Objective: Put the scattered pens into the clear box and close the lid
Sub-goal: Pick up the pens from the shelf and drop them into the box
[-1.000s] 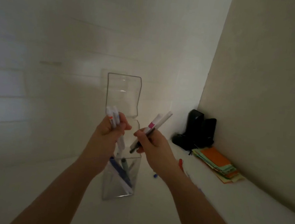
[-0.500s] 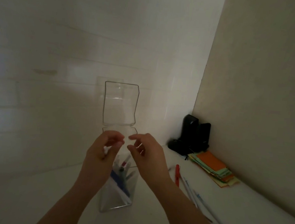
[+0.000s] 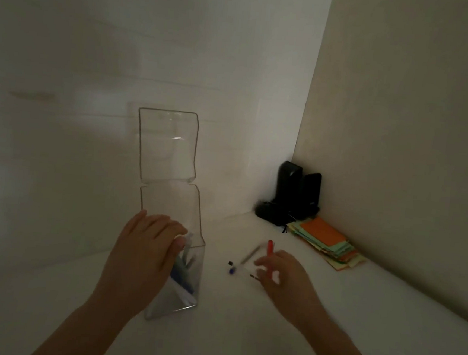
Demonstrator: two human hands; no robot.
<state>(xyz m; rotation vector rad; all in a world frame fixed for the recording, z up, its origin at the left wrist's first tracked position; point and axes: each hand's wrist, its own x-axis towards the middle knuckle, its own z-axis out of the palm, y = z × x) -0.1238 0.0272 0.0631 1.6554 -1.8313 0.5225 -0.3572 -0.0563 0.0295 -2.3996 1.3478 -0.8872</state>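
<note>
Head view: pens held a second ago are now being seen inside the box [image 3: 187, 275], which is being steadied by the left hand [image 3: 148, 243], fingers gripping its rim, while the right hand [image 3: 281, 275], fingers loosely open, is being lowered onto the pens [image 3: 270, 248] left on the table [image 3: 355, 329].

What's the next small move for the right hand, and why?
Probably close the right hand on the red pen beneath its fingers: pens lie loose on the table, the clear box stands open with its lid up, and the left hand rests at its rim.
</note>
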